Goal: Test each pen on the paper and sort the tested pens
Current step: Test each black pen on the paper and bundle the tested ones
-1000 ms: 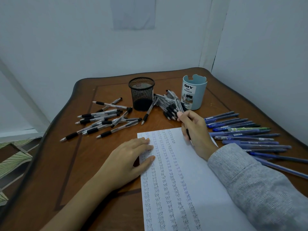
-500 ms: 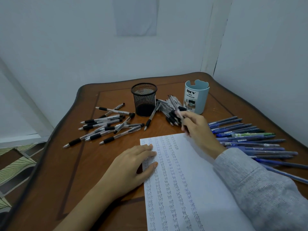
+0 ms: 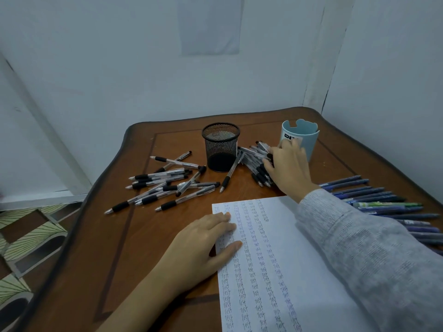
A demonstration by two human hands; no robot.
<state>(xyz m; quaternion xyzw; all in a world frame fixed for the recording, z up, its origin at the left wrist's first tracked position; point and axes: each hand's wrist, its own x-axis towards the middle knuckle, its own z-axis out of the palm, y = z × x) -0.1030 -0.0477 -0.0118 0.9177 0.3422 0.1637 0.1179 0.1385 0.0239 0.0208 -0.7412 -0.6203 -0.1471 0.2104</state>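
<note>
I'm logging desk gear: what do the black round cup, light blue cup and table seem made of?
Black round pen cup: likely painted wire mesh, matte; you see through its weave. Light blue cup: probably smooth plastic, with a cut-out rim. Brown table: seemingly varnished wood, given its reddish sheen.

1. This looks like a small writing corner in a room, probably at home. A dark wooden table with a curved, moulded edge sits where two plain pale walls meet.
2. Desk stationery covers it: a black mesh pen cup, a light blue desk organizer, heaps of ballpoint pens and a handwritten sheet.
3. Leaf-patterned floor tiles show at the left.
</note>
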